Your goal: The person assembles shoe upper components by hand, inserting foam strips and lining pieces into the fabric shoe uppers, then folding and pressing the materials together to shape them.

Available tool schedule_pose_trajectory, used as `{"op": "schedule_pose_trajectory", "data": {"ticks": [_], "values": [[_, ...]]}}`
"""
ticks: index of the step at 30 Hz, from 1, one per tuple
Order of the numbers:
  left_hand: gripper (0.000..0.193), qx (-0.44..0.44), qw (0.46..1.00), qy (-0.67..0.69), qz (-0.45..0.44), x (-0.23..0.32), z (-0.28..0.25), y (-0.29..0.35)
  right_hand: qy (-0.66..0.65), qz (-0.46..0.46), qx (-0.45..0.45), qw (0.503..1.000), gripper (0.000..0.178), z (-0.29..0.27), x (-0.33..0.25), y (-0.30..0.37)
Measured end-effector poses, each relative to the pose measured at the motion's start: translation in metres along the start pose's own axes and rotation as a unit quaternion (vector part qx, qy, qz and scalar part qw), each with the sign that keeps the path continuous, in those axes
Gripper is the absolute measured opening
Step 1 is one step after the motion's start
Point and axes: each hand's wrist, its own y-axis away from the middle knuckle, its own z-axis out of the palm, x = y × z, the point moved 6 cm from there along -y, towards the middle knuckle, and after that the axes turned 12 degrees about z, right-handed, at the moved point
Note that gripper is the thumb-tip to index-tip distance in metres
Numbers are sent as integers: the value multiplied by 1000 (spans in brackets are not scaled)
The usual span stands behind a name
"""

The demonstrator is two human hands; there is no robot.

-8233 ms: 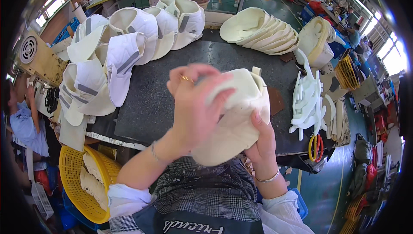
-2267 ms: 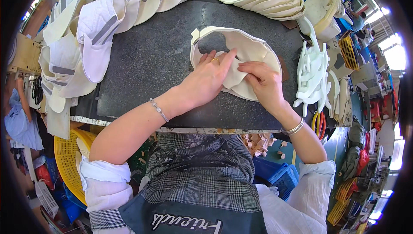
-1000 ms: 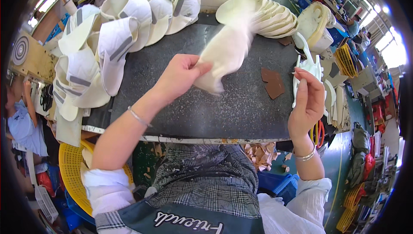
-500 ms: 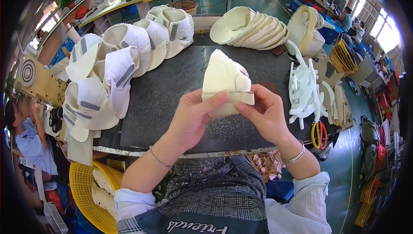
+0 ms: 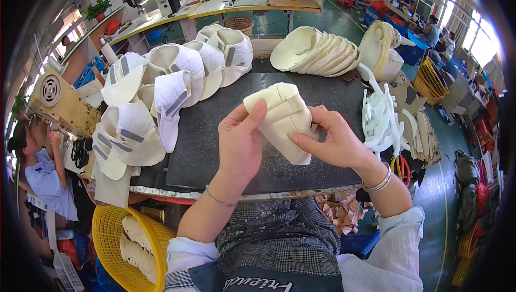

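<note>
Above the dark worktable (image 5: 215, 157) I hold a cream shoe upper (image 5: 284, 131) with a band across it. My left hand (image 5: 240, 141) grips its upper left side, the thumb lying on the face near the band. My right hand (image 5: 337, 140) pinches its right edge, thumb in front; the fingers behind are partly hidden. Left of my hands stand several white quilted shoe uppers (image 5: 174, 85) with grey strips. A nested stack of cream shoe pieces (image 5: 314, 50) lies at the far side. Beside my right hand is a heap of pale curved strips (image 5: 382, 117).
Scissors (image 5: 400, 168) with yellow and red handles lie at the right table edge. A yellow basket (image 5: 99, 238) with cream pieces stands below left, and tan scraps (image 5: 339, 211) lie below right. A cream machine (image 5: 59, 96) and a seated person (image 5: 51, 179) are at left.
The shoe upper has turned, its band now higher and slanting. My left hand has moved up to its upper left side, my right hand lower on its right edge. The view has shifted slightly.
</note>
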Motion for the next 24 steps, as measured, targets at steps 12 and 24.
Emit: {"op": "schedule_pose_trajectory", "data": {"ticks": [12,24], "values": [[33,-13,998,-63,13,7,-6,24,117,-164,-107,974,13,16,-24,29],[37,-16,998,-37,-39,35,-2,50,292,-292,-99,905,18,2,-50,36]]}}
